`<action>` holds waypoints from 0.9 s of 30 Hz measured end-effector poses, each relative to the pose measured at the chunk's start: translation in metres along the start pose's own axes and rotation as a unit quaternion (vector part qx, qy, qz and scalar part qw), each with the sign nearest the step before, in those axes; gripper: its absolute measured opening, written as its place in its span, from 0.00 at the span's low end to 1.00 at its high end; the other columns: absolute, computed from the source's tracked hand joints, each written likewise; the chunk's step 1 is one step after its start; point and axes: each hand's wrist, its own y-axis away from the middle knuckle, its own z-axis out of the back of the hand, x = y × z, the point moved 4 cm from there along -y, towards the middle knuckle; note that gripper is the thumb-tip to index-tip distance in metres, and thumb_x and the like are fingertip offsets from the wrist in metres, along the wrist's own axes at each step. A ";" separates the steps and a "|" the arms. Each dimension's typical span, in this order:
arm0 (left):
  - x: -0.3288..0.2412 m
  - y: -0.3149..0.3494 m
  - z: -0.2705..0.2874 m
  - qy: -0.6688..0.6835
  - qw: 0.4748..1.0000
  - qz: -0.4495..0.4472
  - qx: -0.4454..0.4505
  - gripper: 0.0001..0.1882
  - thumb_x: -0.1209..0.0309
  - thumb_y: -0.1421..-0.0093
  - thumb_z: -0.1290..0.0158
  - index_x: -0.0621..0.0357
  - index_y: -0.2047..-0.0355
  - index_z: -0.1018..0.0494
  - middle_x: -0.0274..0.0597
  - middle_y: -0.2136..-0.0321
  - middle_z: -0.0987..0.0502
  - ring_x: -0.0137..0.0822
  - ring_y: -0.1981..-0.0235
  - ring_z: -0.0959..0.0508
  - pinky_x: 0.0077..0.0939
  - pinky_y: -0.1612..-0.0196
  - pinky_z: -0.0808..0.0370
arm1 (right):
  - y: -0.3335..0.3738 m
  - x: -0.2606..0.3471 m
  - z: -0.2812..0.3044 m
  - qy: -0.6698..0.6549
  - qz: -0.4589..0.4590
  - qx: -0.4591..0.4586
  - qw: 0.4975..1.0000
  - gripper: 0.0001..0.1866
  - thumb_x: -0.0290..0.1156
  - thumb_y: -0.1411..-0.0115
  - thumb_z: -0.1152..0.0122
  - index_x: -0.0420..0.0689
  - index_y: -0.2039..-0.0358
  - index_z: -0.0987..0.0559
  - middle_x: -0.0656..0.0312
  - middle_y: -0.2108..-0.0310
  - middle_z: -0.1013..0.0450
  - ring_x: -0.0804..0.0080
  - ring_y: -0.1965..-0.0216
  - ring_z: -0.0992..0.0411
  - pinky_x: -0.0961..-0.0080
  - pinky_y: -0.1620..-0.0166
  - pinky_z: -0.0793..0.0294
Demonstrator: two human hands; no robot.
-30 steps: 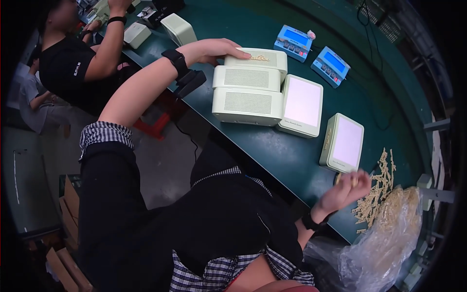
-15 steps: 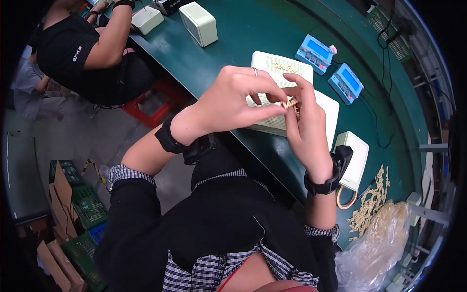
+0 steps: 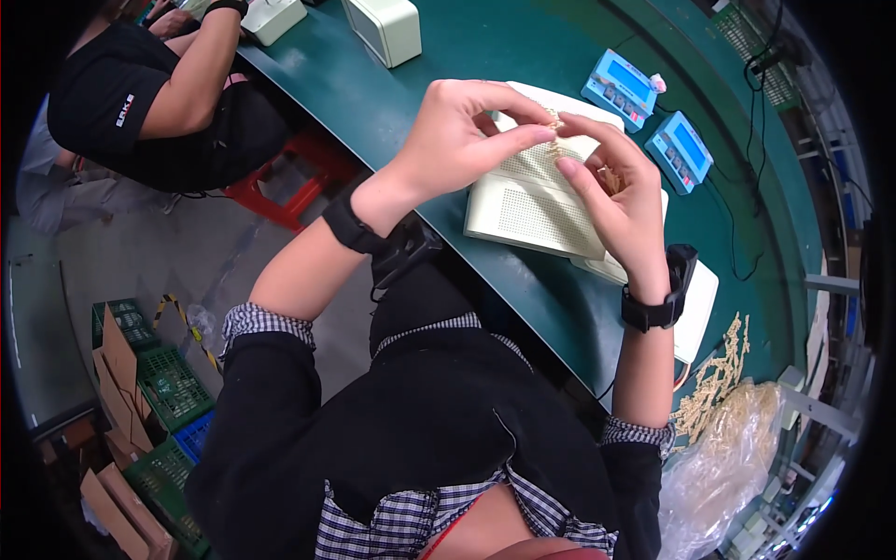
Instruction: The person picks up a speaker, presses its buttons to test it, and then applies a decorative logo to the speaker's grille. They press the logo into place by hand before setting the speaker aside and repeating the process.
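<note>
Head view: left hand (image 3: 453,135) pinches small gold strip (image 3: 555,145) over pale boxes (image 3: 534,217); right hand (image 3: 627,191) curled round gold bits (image 3: 611,180), its fingertip contact with strip unclear. Strip likely light, thin, snappable; hold by edges.

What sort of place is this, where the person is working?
Probably a factory assembly area: a long green bench bears matching pale cases, many small tan parts lie heaped by a plastic bag, and a co-worker is at the same bench.
</note>
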 end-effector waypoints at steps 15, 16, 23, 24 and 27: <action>0.029 0.004 0.022 0.068 0.996 -0.030 -0.050 0.07 0.78 0.44 0.39 0.65 0.64 0.19 0.42 0.66 0.18 0.27 0.65 0.21 0.19 0.62 0.25 | -0.008 0.001 -0.004 0.280 0.177 0.036 0.943 0.13 0.18 0.47 0.36 0.45 0.60 0.15 0.60 0.66 0.23 0.69 0.67 0.26 0.77 0.66 0.27; 0.031 0.006 0.025 0.068 0.996 -0.029 -0.052 0.07 0.78 0.44 0.39 0.65 0.64 0.19 0.42 0.66 0.18 0.27 0.65 0.21 0.19 0.62 0.25 | -0.007 0.000 -0.007 0.286 0.187 0.053 0.938 0.14 0.18 0.48 0.36 0.46 0.60 0.16 0.61 0.66 0.24 0.68 0.68 0.26 0.76 0.67 0.27; 0.037 0.015 0.038 0.046 0.997 -0.011 -0.064 0.09 0.78 0.44 0.39 0.67 0.63 0.20 0.42 0.67 0.18 0.28 0.65 0.21 0.21 0.60 0.25 | -0.005 -0.007 -0.016 0.309 0.214 0.084 0.923 0.16 0.19 0.51 0.35 0.47 0.60 0.16 0.62 0.66 0.25 0.66 0.68 0.26 0.72 0.69 0.27; 0.037 0.016 0.038 0.046 0.997 -0.010 -0.064 0.09 0.78 0.44 0.39 0.67 0.63 0.20 0.42 0.67 0.18 0.28 0.65 0.21 0.21 0.60 0.25 | -0.005 -0.006 -0.016 0.310 0.211 0.087 0.923 0.16 0.19 0.51 0.35 0.47 0.60 0.16 0.62 0.66 0.25 0.65 0.68 0.26 0.72 0.69 0.27; 0.039 0.015 0.037 0.030 0.998 -0.005 -0.060 0.09 0.77 0.45 0.39 0.66 0.63 0.20 0.42 0.66 0.18 0.28 0.65 0.21 0.21 0.60 0.25 | -0.005 -0.005 -0.016 0.313 0.204 0.092 0.923 0.16 0.18 0.51 0.36 0.47 0.61 0.16 0.62 0.66 0.25 0.65 0.68 0.25 0.72 0.69 0.26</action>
